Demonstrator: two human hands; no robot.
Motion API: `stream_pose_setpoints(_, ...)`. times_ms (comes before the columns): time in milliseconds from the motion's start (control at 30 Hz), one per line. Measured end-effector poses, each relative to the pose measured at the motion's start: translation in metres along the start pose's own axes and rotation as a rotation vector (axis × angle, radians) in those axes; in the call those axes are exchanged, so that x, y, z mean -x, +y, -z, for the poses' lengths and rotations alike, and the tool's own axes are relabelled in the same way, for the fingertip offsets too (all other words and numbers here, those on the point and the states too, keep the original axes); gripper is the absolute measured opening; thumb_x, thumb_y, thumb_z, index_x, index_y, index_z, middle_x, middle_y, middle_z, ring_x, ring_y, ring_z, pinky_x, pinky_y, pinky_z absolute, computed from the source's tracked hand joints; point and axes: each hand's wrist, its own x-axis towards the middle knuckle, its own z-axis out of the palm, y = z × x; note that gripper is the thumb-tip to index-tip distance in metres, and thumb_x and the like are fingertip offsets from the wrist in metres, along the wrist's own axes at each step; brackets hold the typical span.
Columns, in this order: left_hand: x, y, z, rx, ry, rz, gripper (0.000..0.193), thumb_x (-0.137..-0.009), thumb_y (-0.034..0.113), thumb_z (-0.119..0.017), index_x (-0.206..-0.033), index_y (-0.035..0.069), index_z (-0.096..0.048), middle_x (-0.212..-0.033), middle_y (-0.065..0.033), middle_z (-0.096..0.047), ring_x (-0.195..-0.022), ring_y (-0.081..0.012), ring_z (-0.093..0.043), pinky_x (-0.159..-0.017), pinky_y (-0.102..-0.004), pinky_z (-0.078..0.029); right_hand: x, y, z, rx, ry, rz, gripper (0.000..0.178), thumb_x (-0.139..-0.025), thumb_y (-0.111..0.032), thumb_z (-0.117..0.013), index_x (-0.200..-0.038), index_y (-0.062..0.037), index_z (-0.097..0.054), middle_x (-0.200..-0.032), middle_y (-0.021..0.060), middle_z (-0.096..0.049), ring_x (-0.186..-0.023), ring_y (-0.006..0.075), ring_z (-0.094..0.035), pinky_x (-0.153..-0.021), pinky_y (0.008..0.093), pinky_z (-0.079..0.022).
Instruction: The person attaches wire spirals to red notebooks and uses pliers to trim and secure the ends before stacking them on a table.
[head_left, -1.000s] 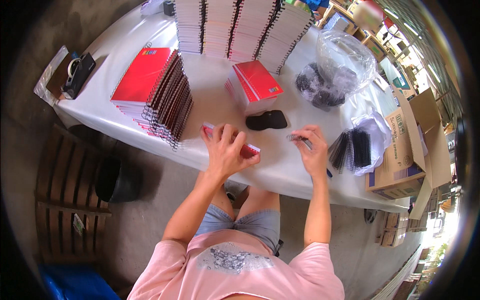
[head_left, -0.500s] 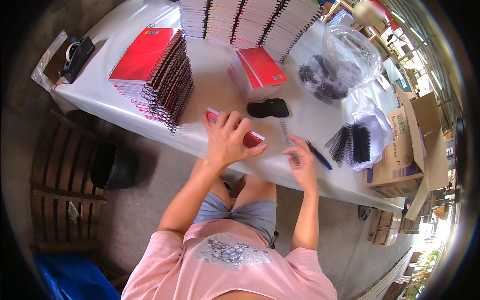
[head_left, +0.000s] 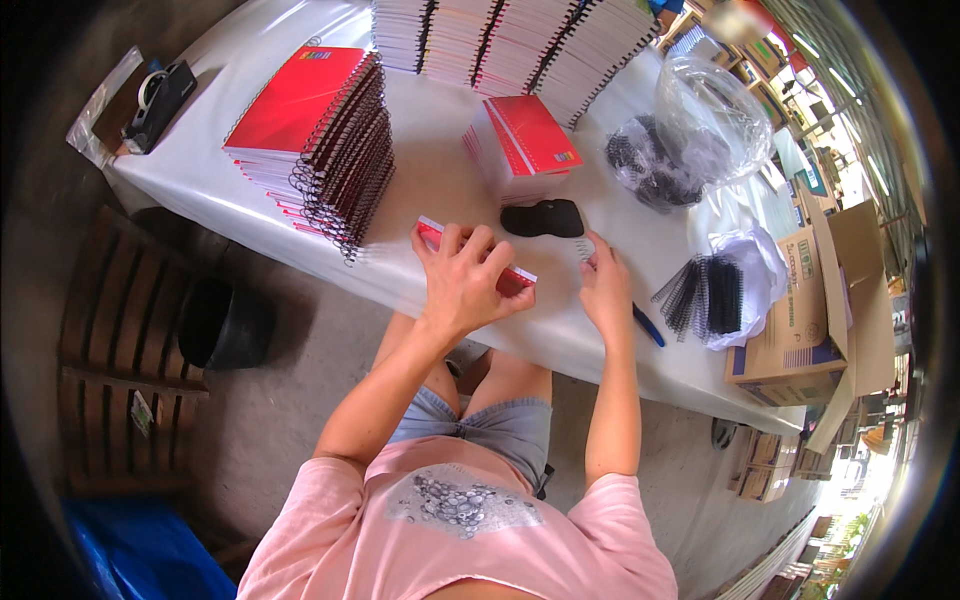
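Note:
My left hand point(head_left: 463, 275) is closed over a small notebook block with a red cover point(head_left: 430, 231), gripping it at the table's near edge. Its pages stand on edge, and my fingers hide most of the cover. To the right, my right hand point(head_left: 606, 290) has its thumb and fingers closed on a thin wire spiral coil point(head_left: 583, 248) on the table; the coil's lower part is hidden. Beside that wrist lies a pair of pliers with blue handles point(head_left: 649, 326). Just beyond both hands sits a flat black rounded piece point(head_left: 542, 219).
A tall stack of spiral-bound red notebooks point(head_left: 295, 95) stands left, an unbound red stack point(head_left: 530, 135) in the middle. Rows of bound books point(head_left: 510, 45) line the back. Black coils point(head_left: 722, 292), a plastic bag of coils point(head_left: 655, 160) and a cardboard box point(head_left: 790, 320) occupy the right.
My right hand has moved slightly up onto the spiral coil, and its fingers have closed there. My left hand keeps its hold on the notebook. The view has shifted a little.

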Motion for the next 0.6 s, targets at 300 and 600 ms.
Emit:
stream_pose_setpoints(300,0.007,-0.008,0.004,0.001,-0.006,0.019,0.037,-0.051,0.043,-0.070,-0.070,0.016,-0.053,-0.083,0.0007,-0.049,-0.083,-0.0206,-0.046,-0.076,-0.0572,-0.029,0.033,-0.047,0.017,-0.642,-0.150,0.101,0.026,-0.085,-0.006,-0.060,-0.110,-0.0083,-0.065,-0.087,0.0038,-0.050,-0.077,0.0120,-0.048,-0.070,0.0234,-0.041)
stream_pose_setpoints(600,0.005,-0.009,0.009,0.006,-0.038,0.009,0.036,-0.054,0.044,-0.069,-0.073,0.015,-0.056,-0.087,0.0003,-0.051,-0.084,-0.0210,-0.048,-0.075,-0.0628,-0.030,0.030,-0.062,0.018,-0.525,-0.279,0.243,0.022,-0.089,-0.007,-0.054,-0.109,-0.0069,-0.064,-0.082,0.0023,-0.050,-0.070,0.0104,-0.048,-0.062,0.0228,-0.040)
